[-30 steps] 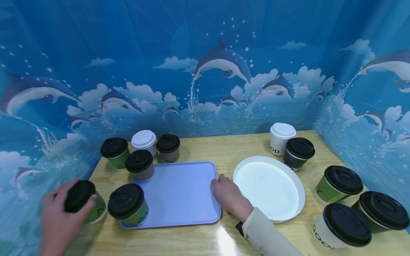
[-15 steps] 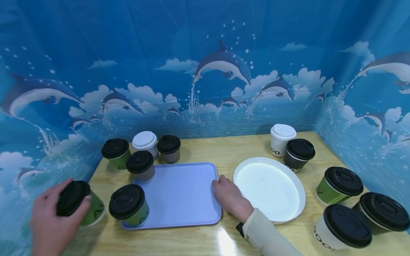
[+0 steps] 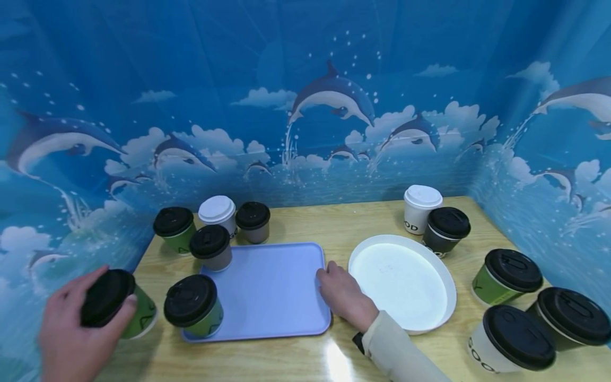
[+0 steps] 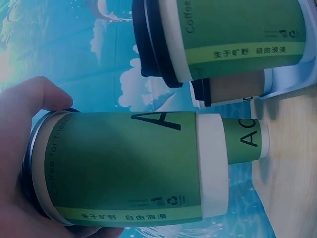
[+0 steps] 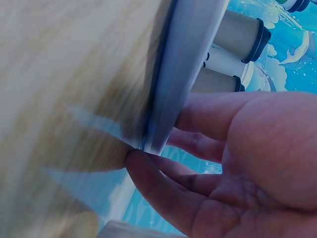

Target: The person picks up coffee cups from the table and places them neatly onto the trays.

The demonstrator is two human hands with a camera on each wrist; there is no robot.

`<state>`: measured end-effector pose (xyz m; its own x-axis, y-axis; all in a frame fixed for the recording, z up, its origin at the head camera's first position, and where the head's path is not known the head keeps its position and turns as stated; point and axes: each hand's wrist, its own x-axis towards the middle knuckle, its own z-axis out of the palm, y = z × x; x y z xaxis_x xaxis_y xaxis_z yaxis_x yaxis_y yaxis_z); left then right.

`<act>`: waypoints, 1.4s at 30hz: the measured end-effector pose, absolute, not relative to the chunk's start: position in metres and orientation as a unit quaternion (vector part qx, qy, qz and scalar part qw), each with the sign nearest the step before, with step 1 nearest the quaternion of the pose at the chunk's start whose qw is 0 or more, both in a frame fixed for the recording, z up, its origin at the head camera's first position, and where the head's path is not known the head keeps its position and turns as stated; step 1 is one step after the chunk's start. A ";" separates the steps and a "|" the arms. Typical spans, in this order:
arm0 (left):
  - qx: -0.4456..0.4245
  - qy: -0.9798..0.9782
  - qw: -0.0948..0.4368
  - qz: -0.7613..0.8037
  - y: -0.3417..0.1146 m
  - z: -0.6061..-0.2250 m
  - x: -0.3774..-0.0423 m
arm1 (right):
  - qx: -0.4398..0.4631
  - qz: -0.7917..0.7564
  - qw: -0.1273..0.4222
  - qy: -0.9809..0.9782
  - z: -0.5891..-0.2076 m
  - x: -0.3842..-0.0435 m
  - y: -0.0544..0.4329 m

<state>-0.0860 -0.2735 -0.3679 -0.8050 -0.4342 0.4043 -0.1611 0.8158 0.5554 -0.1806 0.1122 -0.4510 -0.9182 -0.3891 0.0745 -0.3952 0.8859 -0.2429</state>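
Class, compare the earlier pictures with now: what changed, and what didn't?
The left hand has moved slightly left with the green cup it already held, farther from the purple tray. Nothing was newly gripped or let go. The right hand stays at the tray's right edge; the white round tray and other cups stayed put.

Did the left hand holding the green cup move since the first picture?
Yes. The left hand moved a little to the left, away from the round white tray.
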 end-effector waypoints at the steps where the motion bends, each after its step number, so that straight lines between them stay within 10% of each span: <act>1: 0.162 -0.915 0.265 -0.256 -0.273 -0.367 -0.085 | 0.202 0.126 0.011 -0.971 -0.451 -0.181 0.112; 42: 0.109 -0.900 0.350 -0.237 -0.262 -0.346 -0.069 | 0.198 0.131 0.017 -0.971 -0.449 -0.178 0.111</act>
